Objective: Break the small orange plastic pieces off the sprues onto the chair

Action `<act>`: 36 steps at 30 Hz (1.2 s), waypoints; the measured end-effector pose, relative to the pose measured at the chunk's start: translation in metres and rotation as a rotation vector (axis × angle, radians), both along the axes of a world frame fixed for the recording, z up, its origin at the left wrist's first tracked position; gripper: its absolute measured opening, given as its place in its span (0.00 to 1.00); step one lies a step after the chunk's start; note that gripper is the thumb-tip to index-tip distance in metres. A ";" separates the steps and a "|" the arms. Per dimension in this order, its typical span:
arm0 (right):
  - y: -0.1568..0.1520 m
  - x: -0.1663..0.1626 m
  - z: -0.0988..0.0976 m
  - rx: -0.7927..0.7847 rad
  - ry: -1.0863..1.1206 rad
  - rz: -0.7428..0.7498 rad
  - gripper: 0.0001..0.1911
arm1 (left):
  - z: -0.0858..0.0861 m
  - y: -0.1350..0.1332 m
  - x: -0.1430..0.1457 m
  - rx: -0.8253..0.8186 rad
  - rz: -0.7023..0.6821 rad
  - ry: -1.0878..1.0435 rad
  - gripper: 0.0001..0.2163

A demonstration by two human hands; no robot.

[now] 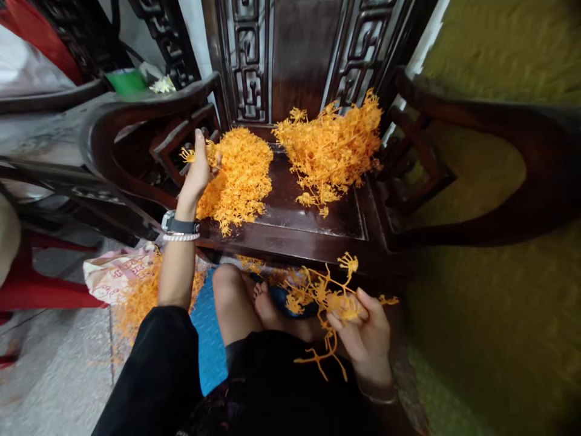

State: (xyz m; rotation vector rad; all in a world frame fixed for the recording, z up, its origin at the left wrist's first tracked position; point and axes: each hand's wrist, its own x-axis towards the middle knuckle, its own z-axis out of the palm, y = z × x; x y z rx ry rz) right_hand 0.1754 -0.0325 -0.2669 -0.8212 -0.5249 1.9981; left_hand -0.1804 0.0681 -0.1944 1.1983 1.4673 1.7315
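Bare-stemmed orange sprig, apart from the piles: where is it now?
In the head view, right of centre: the sprig is in the right hand, nearer the wearer than the seat and below the right pile in the picture.

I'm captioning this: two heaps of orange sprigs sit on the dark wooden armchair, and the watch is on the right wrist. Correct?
Not quite: the head view shows the watch on the left wrist. The two heaps of orange sprigs do sit on the dark wooden armchair.

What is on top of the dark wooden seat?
A left orange pile and a right orange pile. The seat shows between them; whatever lies beneath either is covered.
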 end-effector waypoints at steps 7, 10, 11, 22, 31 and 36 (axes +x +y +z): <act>0.013 0.000 -0.011 0.090 0.002 0.085 0.41 | 0.016 -0.025 0.034 -0.115 -0.292 -0.185 0.23; 0.015 -0.001 -0.015 0.111 -0.027 0.131 0.41 | 0.019 -0.039 0.047 -0.081 -0.368 -0.363 0.17; 0.015 -0.001 -0.016 0.120 -0.041 0.138 0.41 | 0.020 -0.042 0.049 -0.082 -0.369 -0.421 0.14; 0.001 -0.003 -0.022 0.276 -0.186 0.149 0.29 | 0.010 -0.076 0.079 -0.110 -0.374 -0.288 0.10; -0.012 -0.024 0.002 0.423 -0.092 0.252 0.25 | -0.006 -0.125 0.137 -0.071 -0.473 0.406 0.12; -0.024 -0.044 0.003 0.378 -0.073 0.138 0.19 | -0.015 -0.141 0.162 -0.090 -0.668 0.411 0.09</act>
